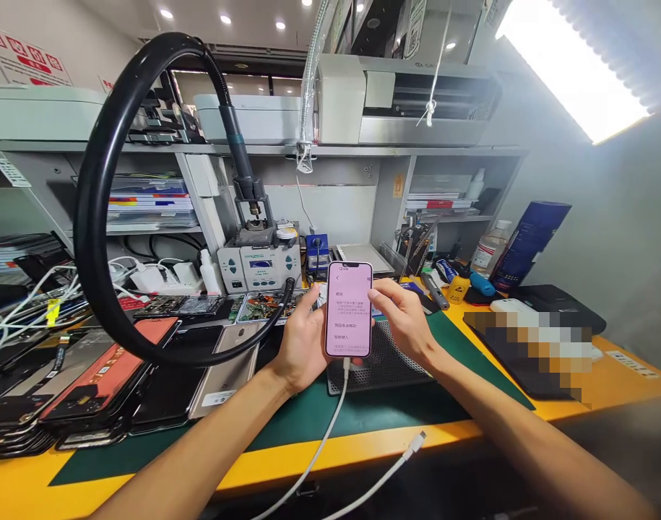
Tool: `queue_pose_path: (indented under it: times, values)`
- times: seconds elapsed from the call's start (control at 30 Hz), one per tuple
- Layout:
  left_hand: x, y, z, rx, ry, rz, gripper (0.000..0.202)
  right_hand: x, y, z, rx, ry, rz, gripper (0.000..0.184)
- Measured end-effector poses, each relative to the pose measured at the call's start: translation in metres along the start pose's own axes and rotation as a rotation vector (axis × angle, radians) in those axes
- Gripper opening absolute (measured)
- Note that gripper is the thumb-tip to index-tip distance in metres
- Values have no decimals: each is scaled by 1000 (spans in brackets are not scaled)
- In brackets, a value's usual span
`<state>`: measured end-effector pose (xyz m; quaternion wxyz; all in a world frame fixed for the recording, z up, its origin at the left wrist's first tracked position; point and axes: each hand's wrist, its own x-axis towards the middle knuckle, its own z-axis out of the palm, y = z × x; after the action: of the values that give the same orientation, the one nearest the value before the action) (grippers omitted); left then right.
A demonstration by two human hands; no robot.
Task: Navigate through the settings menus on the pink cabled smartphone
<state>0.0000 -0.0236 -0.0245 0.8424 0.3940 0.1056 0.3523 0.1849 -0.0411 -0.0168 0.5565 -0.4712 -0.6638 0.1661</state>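
A smartphone with a light pinkish screen of text stands nearly upright in my left hand. The left palm and thumb lie along its left side, and the other fingers pass behind it. My right hand is at the phone's upper right edge, its fingers bent and drawn together. Fingertips there meet or nearly meet the screen; actual contact is unclear. A white charging cable runs down from the phone's bottom port. Below the phone lies a black perforated plate on the green mat.
Stacked phone parts cover the left side, under a thick black hose. A soldering station stands behind. Bottles and a dark pad are at right. A loose cable end hangs at the table's front edge.
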Motion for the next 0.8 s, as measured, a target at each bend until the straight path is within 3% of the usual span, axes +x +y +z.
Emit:
queue_pose_path:
  times: [0.8]
  values:
    - [-1, -2, 1, 5, 5, -22, 72, 2, 3, -2, -17, -52, 16, 30]
